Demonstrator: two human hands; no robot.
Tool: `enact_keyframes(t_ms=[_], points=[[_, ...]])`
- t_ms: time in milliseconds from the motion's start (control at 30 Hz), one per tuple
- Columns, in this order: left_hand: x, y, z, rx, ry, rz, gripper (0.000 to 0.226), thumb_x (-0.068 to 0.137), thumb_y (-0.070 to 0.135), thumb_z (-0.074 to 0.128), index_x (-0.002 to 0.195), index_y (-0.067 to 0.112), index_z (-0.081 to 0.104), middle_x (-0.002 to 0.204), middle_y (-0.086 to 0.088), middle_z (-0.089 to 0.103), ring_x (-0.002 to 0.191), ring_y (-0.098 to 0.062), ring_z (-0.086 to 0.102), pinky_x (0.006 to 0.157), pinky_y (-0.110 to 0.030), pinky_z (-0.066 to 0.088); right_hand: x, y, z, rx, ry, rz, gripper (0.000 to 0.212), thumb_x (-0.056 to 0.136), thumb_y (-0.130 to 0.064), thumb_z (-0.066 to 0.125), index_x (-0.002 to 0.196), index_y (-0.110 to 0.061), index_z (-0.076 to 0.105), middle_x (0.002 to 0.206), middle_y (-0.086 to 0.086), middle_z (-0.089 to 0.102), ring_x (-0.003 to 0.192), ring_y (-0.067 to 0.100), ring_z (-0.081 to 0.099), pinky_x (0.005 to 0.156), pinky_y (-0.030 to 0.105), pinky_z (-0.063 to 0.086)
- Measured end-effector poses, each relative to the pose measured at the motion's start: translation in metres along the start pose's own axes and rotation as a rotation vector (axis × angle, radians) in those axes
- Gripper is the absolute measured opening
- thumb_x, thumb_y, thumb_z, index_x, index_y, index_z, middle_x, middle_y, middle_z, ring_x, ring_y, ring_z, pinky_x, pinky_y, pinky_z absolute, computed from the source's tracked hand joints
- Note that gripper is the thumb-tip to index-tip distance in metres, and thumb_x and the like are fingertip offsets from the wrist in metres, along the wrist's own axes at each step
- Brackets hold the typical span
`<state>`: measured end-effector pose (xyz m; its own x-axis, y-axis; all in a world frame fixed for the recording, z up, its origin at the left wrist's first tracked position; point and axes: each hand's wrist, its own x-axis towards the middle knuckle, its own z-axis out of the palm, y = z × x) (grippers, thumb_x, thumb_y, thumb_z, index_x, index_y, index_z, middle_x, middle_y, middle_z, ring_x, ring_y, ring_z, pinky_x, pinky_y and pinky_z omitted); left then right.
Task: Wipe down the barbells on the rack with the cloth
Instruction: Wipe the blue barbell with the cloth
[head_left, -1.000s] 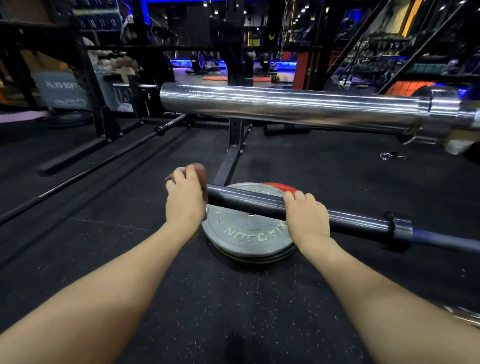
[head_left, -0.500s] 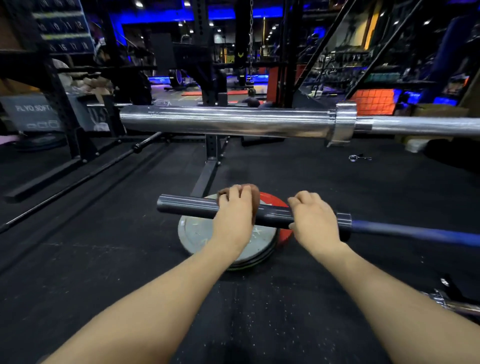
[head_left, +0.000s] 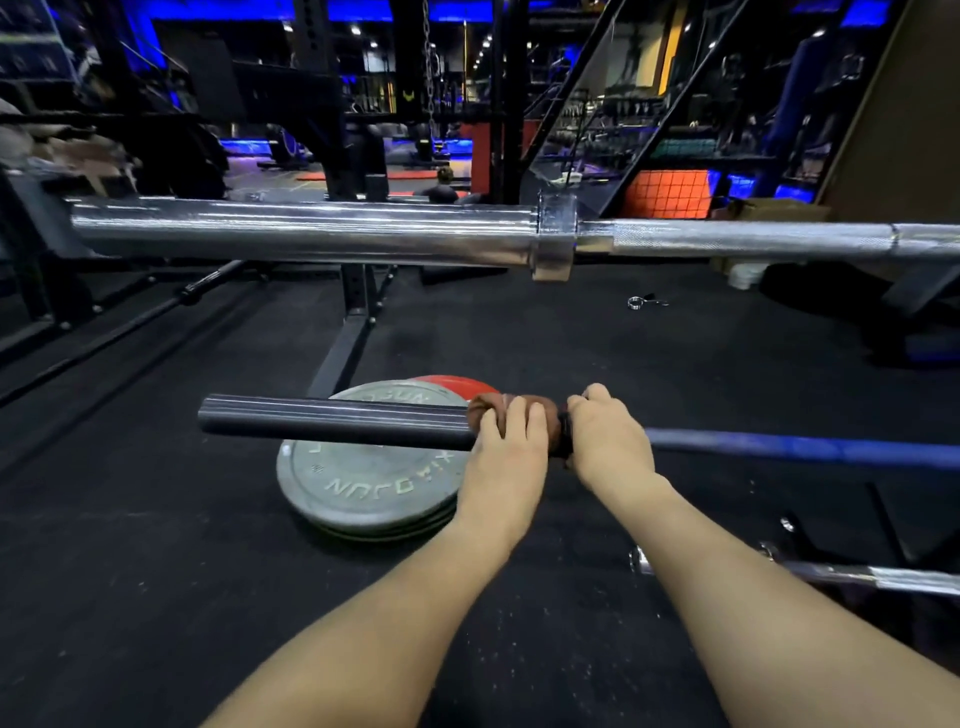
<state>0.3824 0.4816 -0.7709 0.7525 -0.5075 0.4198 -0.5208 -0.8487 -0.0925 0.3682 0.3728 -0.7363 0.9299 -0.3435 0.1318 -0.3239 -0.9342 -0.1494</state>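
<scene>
Right, the left hand (head_left: 506, 447) has its fingers curled over a brown cloth (head_left: 540, 410) wrapped round the dark barbell (head_left: 337, 423), at the inner end of the sleeve, and the right hand (head_left: 608, 441) grips the same bar just beside it, at the collar where the blue shaft (head_left: 800, 449) begins. The two hands are almost touching. Leftward the dark sleeve runs bare to its free end, with nothing around that tip but black floor (head_left: 130, 571). Directly below the sleeve lies a grey weight plate (head_left: 363, 488) stacked on others, raised lettering on its face seen upside down, reading something like "XIAOJUN"; a red plate (head_left: 457, 385) peeks out behind it. Farther off, a chrome barbell (head_left: 311, 231) spans the whole width, well apart from the hands, its knurled shaft running off the right edge. A spring clip (head_left: 641, 301) sits alone on the floor beyond. At lower right, another chrome bar end (head_left: 831, 574) pokes in near the right forearm. Writing on the far left signs is too blurred to read.
</scene>
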Motion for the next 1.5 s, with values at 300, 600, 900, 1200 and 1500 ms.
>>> enact_keyframes(t_ms=[300,600,900,1200,1500], points=[[-0.011,-0.062,0.0,-0.004,-0.011,-0.103,0.07,0.078,-0.002,0.06,0.138,0.003,0.025,0.143,-0.014,0.034,0.121,-0.037,0.043,0.089,-0.033,0.049,0.003,-0.004,0.0,-0.051,-0.02,0.014,0.038,0.083,-0.003,0.067,0.117,-0.008,0.05,0.12,0.008,0.046,0.109,0.026,0.05,0.069,0.03,0.038],[-0.029,-0.142,0.007,0.038,-0.079,-0.284,0.078,0.076,-0.002,0.065,0.143,0.005,0.024,0.146,-0.009,0.026,0.121,-0.034,0.038,0.095,-0.034,0.046,-0.013,-0.05,0.014,-0.258,0.258,-0.207,0.037,0.081,-0.01,0.067,0.117,-0.008,0.059,0.117,0.01,0.051,0.108,0.03,0.05,0.094,0.036,0.041],[-0.047,-0.239,0.012,0.052,-0.078,-0.479,0.072,0.083,0.003,0.062,0.142,0.005,0.021,0.143,-0.014,0.027,0.12,-0.035,0.038,0.085,-0.032,0.049,-0.011,-0.148,0.031,-0.148,0.125,-0.372,0.048,0.088,0.0,0.049,0.134,-0.012,0.04,0.131,0.008,0.039,0.119,0.027,0.038,0.091,0.032,0.036],[-0.052,-0.275,0.022,-0.091,-0.012,-0.623,0.065,0.087,0.009,0.063,0.14,0.006,0.026,0.143,-0.016,0.029,0.116,-0.037,0.04,0.081,-0.036,0.047,-0.003,-0.204,0.039,-0.17,0.085,-0.394,0.046,0.083,0.006,0.051,0.126,-0.007,0.044,0.131,0.01,0.038,0.119,0.028,0.036,0.09,0.032,0.038],[-0.082,-0.277,0.013,-0.273,-0.292,-0.86,0.04,0.094,0.013,0.051,0.13,0.0,0.037,0.131,-0.018,0.038,0.119,-0.041,0.044,0.093,-0.044,0.041,-0.016,-0.204,0.035,-0.176,0.081,-0.408,0.046,0.086,0.005,0.049,0.129,-0.008,0.042,0.131,0.01,0.038,0.119,0.027,0.037,0.083,0.031,0.039]])
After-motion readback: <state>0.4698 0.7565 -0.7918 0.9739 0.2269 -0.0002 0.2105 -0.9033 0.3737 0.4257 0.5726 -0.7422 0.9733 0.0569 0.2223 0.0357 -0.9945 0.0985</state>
